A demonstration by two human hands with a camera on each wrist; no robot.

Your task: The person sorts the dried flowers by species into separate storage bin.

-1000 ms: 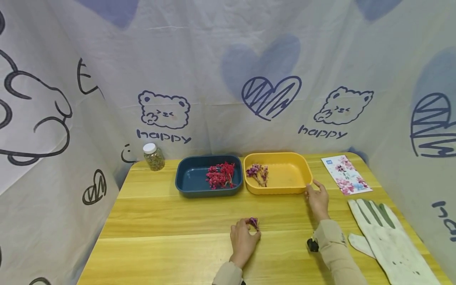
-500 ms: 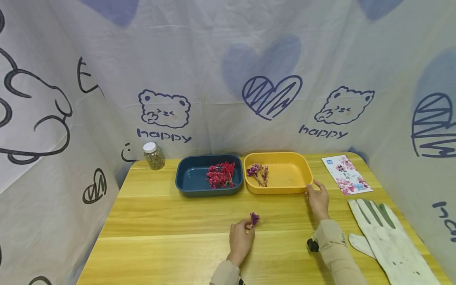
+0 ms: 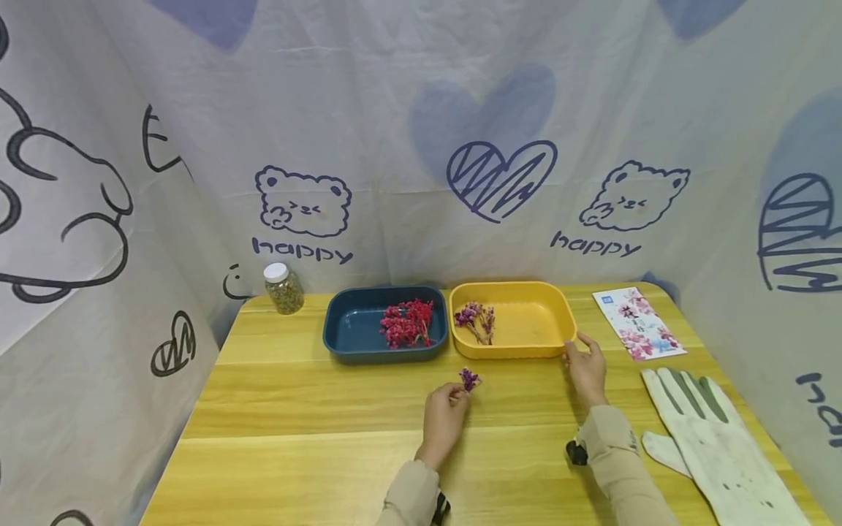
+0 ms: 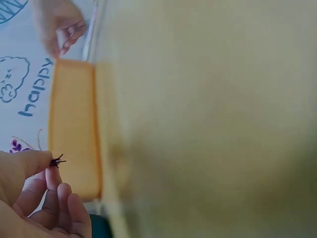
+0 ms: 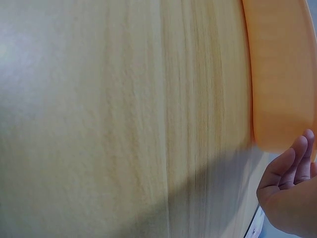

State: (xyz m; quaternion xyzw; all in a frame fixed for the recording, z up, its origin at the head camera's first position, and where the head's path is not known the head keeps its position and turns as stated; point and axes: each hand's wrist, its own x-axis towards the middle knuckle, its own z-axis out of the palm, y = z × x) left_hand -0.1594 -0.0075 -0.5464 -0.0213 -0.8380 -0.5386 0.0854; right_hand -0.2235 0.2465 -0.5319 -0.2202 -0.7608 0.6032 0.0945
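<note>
My left hand [image 3: 444, 424] pinches a small sprig of purple dried flowers [image 3: 469, 378] between thumb and fingertips, above the table in front of the yellow tray [image 3: 526, 351]. In the left wrist view, the dark cut stem ends [image 4: 58, 161] poke out of that pinch. At the tray's front right corner, my right hand [image 3: 588, 371] holds the rim with thumb and fingers. More purple dried flowers [image 3: 475, 321] lie in the left part of this tray. Red dried flowers [image 3: 409, 323] fill the right side of the dark blue tray [image 3: 384, 356] beside it.
A white-lidded jar [image 3: 285, 291] of dried bits stands at the back left. On the right lie a floral packet [image 3: 639, 324] and white work gloves [image 3: 713, 446]. A printed curtain [image 3: 395, 146] hangs behind the wooden table [image 3: 296, 416].
My left hand has picked up the purple flower sprig from the table and moved it forward, towards the yellow tray. My right hand has stayed at the tray's corner.
</note>
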